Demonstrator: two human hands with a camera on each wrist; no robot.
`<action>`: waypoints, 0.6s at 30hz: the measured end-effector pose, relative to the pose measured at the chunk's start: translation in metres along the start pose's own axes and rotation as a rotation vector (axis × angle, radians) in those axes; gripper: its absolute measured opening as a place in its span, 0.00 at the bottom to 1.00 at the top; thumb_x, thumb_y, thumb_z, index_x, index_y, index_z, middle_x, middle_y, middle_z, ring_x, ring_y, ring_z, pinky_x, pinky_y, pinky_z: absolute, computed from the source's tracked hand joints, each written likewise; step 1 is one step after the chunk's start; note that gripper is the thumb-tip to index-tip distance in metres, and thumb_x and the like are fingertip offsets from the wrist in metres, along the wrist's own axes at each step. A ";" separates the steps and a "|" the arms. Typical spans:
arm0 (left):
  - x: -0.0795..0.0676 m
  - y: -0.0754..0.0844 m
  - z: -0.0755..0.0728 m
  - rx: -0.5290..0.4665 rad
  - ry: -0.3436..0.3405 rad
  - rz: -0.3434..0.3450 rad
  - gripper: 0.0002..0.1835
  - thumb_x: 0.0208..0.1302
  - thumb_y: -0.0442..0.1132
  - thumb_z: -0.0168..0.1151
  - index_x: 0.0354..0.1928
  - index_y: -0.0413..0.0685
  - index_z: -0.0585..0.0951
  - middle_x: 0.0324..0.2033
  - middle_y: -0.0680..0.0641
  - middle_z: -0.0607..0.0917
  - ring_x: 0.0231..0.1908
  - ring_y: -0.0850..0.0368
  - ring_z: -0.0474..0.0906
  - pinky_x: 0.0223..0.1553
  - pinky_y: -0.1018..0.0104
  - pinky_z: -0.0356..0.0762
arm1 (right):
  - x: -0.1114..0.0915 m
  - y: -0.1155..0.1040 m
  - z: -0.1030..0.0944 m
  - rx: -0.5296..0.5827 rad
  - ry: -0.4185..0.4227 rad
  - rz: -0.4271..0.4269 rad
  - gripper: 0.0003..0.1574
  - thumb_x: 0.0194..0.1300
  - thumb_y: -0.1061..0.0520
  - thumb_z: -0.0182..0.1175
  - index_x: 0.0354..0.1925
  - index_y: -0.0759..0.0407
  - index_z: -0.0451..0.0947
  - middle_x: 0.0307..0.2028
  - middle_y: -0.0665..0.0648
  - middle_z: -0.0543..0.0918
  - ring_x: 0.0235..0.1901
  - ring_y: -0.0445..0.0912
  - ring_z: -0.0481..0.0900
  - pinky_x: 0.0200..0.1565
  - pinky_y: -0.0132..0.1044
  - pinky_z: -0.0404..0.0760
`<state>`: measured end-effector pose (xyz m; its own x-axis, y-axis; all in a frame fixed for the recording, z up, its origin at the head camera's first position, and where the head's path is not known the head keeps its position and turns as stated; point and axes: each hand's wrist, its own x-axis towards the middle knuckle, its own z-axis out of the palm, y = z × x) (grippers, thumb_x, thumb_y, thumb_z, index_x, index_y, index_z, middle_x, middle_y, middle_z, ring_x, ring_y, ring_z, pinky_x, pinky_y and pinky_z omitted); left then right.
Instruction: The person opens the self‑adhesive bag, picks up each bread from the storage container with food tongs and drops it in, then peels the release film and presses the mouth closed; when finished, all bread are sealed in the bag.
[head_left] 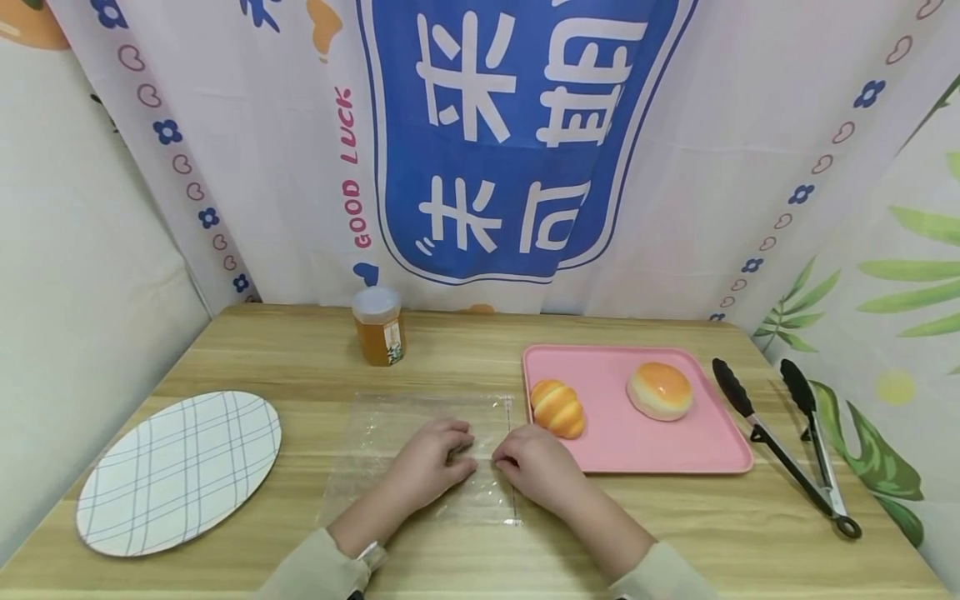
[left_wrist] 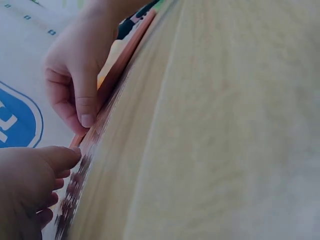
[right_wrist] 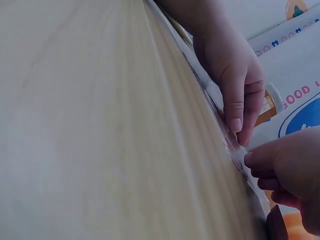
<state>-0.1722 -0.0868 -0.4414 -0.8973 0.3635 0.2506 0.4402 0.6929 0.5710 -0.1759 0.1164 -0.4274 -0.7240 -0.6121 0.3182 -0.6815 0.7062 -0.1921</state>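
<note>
Head view: the clear bag (head_left: 366, 454) lies flat on the table (head_left: 465, 350). My left hand (head_left: 431, 460) has thumb and fingers apart; my right hand (head_left: 543, 467) has them together, pinching the bag or not, I cannot tell. Hard tugging could tear it.

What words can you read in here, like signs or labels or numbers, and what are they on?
"GOOD LUCK": pink letters, running sideways up the white patterned cloth curtain.
"未来可期": big white characters, also turned sideways, on the curtain's blue badge.
Cut off: a blue character at the curtain's top edge.
Too small to read: the white label on the amber jar with a pale lid, and the marks along the clear plastic sheet's edge.
</note>
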 end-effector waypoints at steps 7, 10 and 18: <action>-0.003 -0.004 0.001 -0.006 -0.015 -0.026 0.17 0.57 0.39 0.71 0.46 0.37 0.85 0.54 0.40 0.83 0.59 0.41 0.76 0.64 0.46 0.72 | 0.000 -0.001 0.003 -0.023 0.005 -0.020 0.02 0.58 0.59 0.68 0.32 0.53 0.87 0.30 0.47 0.87 0.36 0.43 0.83 0.47 0.38 0.80; -0.003 -0.005 0.001 0.001 -0.014 -0.020 0.17 0.57 0.39 0.71 0.47 0.37 0.85 0.54 0.40 0.83 0.59 0.41 0.76 0.64 0.46 0.72 | 0.000 -0.002 0.004 -0.021 0.012 -0.010 0.02 0.58 0.59 0.68 0.32 0.53 0.87 0.30 0.47 0.87 0.36 0.43 0.82 0.48 0.39 0.80; -0.003 -0.007 0.000 0.047 0.030 0.009 0.13 0.57 0.38 0.71 0.44 0.40 0.86 0.51 0.43 0.85 0.56 0.44 0.78 0.61 0.49 0.75 | 0.001 -0.001 0.005 -0.013 0.024 -0.006 0.03 0.57 0.59 0.69 0.32 0.54 0.87 0.30 0.48 0.86 0.35 0.43 0.82 0.46 0.37 0.80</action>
<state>-0.1726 -0.0929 -0.4461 -0.8936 0.3512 0.2795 0.4486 0.7185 0.5315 -0.1758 0.1132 -0.4314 -0.7172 -0.6072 0.3419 -0.6840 0.7073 -0.1785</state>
